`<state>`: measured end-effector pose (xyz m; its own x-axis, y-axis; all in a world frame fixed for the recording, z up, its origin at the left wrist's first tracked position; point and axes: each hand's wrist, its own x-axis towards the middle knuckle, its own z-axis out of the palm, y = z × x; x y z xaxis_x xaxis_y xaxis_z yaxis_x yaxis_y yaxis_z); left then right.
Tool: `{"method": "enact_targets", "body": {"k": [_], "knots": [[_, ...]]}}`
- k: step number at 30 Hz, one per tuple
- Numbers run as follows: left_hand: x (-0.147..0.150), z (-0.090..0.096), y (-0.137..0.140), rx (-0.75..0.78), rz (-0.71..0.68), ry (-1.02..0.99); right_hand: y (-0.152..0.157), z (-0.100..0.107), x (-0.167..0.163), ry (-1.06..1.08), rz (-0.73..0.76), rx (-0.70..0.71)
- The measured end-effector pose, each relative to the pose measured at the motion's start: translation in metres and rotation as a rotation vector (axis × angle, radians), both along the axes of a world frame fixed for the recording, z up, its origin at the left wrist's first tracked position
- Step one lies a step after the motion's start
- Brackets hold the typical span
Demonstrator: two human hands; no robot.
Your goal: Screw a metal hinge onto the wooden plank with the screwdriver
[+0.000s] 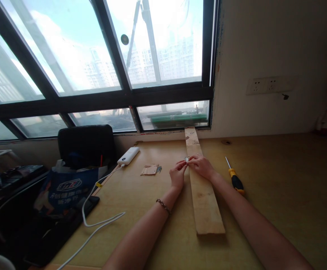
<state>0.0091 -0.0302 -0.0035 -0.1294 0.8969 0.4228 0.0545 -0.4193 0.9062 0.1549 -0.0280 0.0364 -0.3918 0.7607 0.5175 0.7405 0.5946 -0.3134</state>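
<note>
A long wooden board [204, 198] lies lengthwise on the table, its far end near the window. Over its left edge, my left hand [178, 174] and my right hand [202, 166] meet with fingertips pinched on a small shiny metal piece [186, 160]. Its exact kind is too small to make out. My right hand rests across the board, while my left hand is just beside it. To the right lies a screwdriver [234, 177] with a yellow and black handle. Several screws [159, 169] lie on a torn piece of cardboard [149, 170] to the left.
A white power bank [128, 156] with a white cable [87, 210] lies at the table's left edge. Beyond that edge stand a black chair [86, 144] and a blue bag [67, 191]. A window and a wall with sockets [264, 85] bound the table's far side.
</note>
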Motion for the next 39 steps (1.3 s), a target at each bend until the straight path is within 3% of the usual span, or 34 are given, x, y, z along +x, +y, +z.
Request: {"method": "enact_targets", "body": {"k": [6, 11, 16, 20, 24, 28, 33, 39], "knots": [[-0.006, -0.002, 0.008, -0.174, 0.113, -0.178, 0.001, -0.002, 0.000, 0.027, 0.007, 0.020], [-0.008, -0.009, 0.014, -0.326, 0.004, -0.472, 0.004, -0.007, 0.002, 0.074, 0.005, 0.052], [-0.023, -0.006, 0.012, -0.297, 0.013, -0.571, -0.006, -0.004, 0.017, 0.269, -0.034, 0.119], [-0.042, 0.003, -0.002, -0.243, -0.010, -0.467, -0.036, 0.002, 0.033, 0.376, -0.062, 0.159], [-0.065, 0.014, -0.014, -0.167, 0.028, -0.285, -0.070, -0.006, 0.047, 0.410, -0.143, 0.143], [-0.100, 0.015, -0.008, -0.122, 0.163, -0.234, -0.086, -0.020, 0.056, 0.411, -0.244, 0.107], [-0.148, -0.001, 0.017, -0.280, 0.383, -0.311, -0.091, -0.024, 0.054, 0.351, -0.255, 0.078], [-0.173, -0.011, 0.032, -0.303, 0.623, 0.116, -0.092, -0.022, 0.049, 0.290, -0.229, 0.064]]}}
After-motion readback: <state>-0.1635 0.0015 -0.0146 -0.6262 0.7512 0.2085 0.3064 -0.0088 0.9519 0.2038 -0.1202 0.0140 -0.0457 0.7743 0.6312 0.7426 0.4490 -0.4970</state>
